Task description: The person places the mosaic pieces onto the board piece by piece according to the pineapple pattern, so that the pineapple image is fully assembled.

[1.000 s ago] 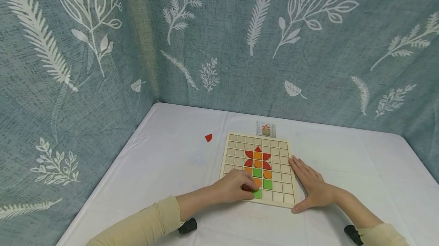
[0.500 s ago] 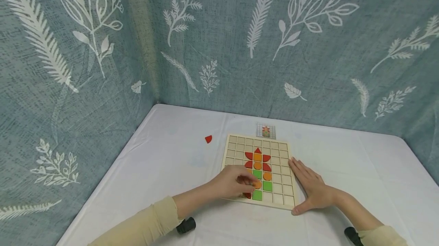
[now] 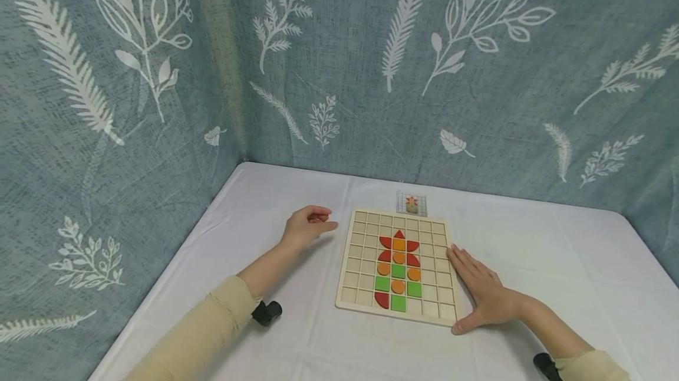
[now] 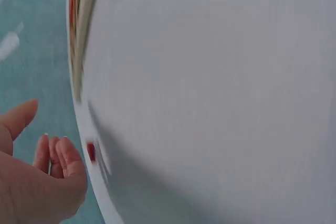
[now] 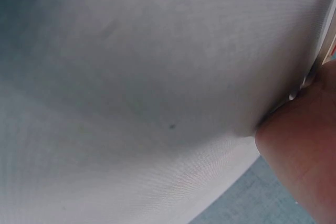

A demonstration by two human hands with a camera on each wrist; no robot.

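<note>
My left hand [image 3: 305, 227] hovers over the table left of the board, thumb and fingers apart. Below its fingers a red quarter-circle tile [image 4: 91, 152] lies on the cloth in the left wrist view, apart from the hand; in the head view the fingers mostly hide it. The wooden grid board [image 3: 366, 239] bears a pattern of red tiles, orange tiles and green square tiles [image 3: 398, 303]. A red rounded tile [image 3: 382, 299] sits in its lowest row. My right hand [image 3: 484, 295] rests flat at the board's right edge, fingers straight, thumb at the near corner.
A small pattern card [image 3: 411, 203] lies just behind the board. White cloth [image 3: 557, 251] covers the table, and a patterned blue-green curtain [image 3: 350, 74] hangs behind it and at the left. Each wrist carries a black device [image 3: 267, 313].
My left hand has left the lower part of the board and moved up and left to the loose red tile. The board's left tiles now show. My right hand stays put.
</note>
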